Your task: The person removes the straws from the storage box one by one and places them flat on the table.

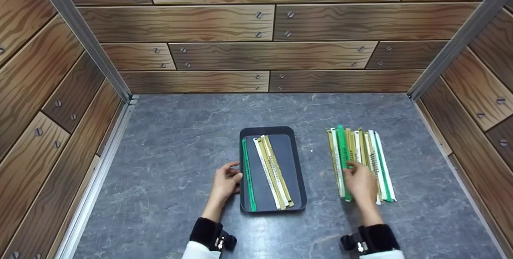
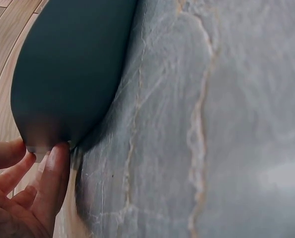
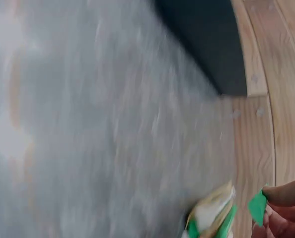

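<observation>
A dark tray (image 1: 287, 150) lies at mid-table and holds one green strip (image 1: 248, 175) and several white and gold strips (image 1: 275, 170). My left hand (image 1: 226, 181) grips the tray's left rim; in the left wrist view its fingers (image 2: 55, 173) press the tray's wall (image 2: 73, 64). To the right lies a pile of green, gold and white strips (image 1: 362, 146). My right hand (image 1: 360, 183) rests on the near part of that pile and pinches a green strip (image 1: 342, 146). In the right wrist view, the strip's end (image 3: 257, 207) shows between my fingertips (image 3: 286, 196).
The grey marbled tabletop (image 1: 180, 138) is boxed in by wood-pattern walls (image 1: 256, 50) at the back and on both sides, with metal posts (image 1: 80, 30) in the corners. The tray's corner (image 3: 207, 44) shows blurred in the right wrist view.
</observation>
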Action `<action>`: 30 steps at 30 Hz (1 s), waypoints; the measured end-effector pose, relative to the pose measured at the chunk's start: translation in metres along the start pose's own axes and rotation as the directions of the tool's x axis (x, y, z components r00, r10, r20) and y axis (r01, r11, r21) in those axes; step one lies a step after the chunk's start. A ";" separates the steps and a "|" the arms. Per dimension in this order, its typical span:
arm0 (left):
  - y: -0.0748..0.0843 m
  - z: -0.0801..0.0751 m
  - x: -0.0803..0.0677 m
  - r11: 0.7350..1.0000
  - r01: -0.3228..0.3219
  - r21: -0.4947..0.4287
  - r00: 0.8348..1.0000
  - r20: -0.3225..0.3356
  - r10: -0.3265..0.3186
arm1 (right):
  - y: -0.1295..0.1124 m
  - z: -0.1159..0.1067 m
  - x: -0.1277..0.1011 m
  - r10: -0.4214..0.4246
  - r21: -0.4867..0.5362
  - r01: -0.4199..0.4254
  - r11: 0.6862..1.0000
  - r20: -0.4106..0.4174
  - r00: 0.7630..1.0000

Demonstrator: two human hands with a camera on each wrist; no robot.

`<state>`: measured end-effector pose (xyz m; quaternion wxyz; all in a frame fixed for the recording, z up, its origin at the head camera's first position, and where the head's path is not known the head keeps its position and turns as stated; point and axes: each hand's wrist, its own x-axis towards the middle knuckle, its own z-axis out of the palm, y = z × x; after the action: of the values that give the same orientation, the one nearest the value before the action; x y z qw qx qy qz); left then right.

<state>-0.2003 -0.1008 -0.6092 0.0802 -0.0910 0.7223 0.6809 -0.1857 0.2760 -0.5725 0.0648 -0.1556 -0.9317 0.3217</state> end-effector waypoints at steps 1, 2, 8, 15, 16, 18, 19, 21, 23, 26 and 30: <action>0.000 0.000 0.000 1.000 -0.002 0.000 1.000 -0.002 0.002 | 0.005 -0.003 0.002 0.021 -0.013 -0.021 1.000 -0.002 1.000; 0.000 0.000 0.000 1.000 -0.001 -0.003 1.000 -0.003 0.001 | 0.009 -0.005 0.004 0.038 -0.027 -0.038 0.999 -0.003 0.999; 0.001 0.000 0.000 1.000 -0.003 -0.006 1.000 -0.009 0.003 | 0.026 -0.013 0.011 0.107 -0.090 -0.104 0.990 0.021 0.994; 0.000 0.001 -0.001 1.000 -0.012 -0.001 1.000 -0.008 0.012 | 0.032 -0.013 0.013 0.123 -0.097 -0.119 0.988 0.031 0.992; 0.000 0.001 -0.001 1.000 -0.015 -0.002 1.000 -0.009 0.015 | 0.033 -0.012 0.013 0.121 -0.098 -0.118 0.988 0.026 0.992; -0.001 0.001 -0.001 1.000 -0.018 -0.003 1.000 -0.010 0.018 | 0.033 -0.011 0.014 0.123 -0.099 -0.120 0.988 0.017 0.992; -0.001 0.001 -0.001 1.000 -0.019 -0.001 1.000 -0.011 0.019 | 0.033 -0.011 0.014 0.121 -0.099 -0.120 0.988 0.012 0.993; -0.001 0.001 -0.001 1.000 -0.021 0.000 1.000 -0.007 0.021 | 0.032 -0.009 0.015 0.108 -0.094 -0.108 0.990 -0.003 0.994; -0.002 0.000 -0.001 1.000 -0.019 -0.001 1.000 -0.004 0.019 | 0.028 -0.007 0.014 0.076 -0.087 -0.077 0.993 -0.015 0.997; -0.001 0.000 -0.001 1.000 -0.022 -0.006 1.000 0.001 0.022 | 0.016 -0.002 0.011 -0.017 -0.069 0.014 0.998 -0.041 0.999; -0.001 0.000 -0.001 1.000 -0.031 0.003 1.000 -0.004 0.031 | -0.007 0.014 0.003 -0.191 -0.038 0.189 0.981 -0.069 0.979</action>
<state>-0.1991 -0.1010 -0.6098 0.0684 -0.0813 0.7246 0.6809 -0.1937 0.2638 -0.5787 0.1263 -0.0783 -0.9443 0.2938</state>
